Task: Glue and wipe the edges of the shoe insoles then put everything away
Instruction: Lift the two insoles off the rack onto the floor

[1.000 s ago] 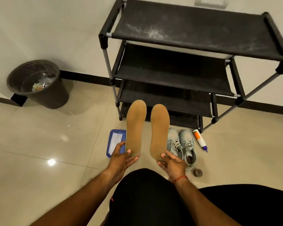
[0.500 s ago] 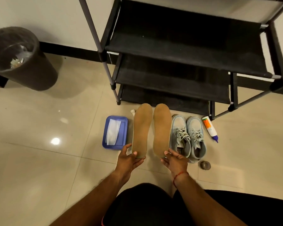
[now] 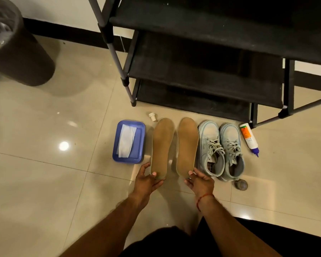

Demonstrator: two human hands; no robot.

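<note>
Blue tray (image 3: 140, 143) w/ white wipe (image 3: 127, 140); hands (image 3: 146, 182) (image 3: 200, 182) hold insoles (image 3: 162, 143) (image 3: 187, 143).

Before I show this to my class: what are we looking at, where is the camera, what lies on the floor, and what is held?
There is no machine: a person works with bare hands. The one picture comes from a camera worn on the person's head, looking down. The left hand grips the heel of the left insole; the right hand pinches the heel of the right insole. On the tiled floor lie a blue tray holding a white wipe, a small white cap, a pair of pale shoes and a glue bottle on its side. Behind stands a black shoe rack; a dark bin is at far left.
</note>
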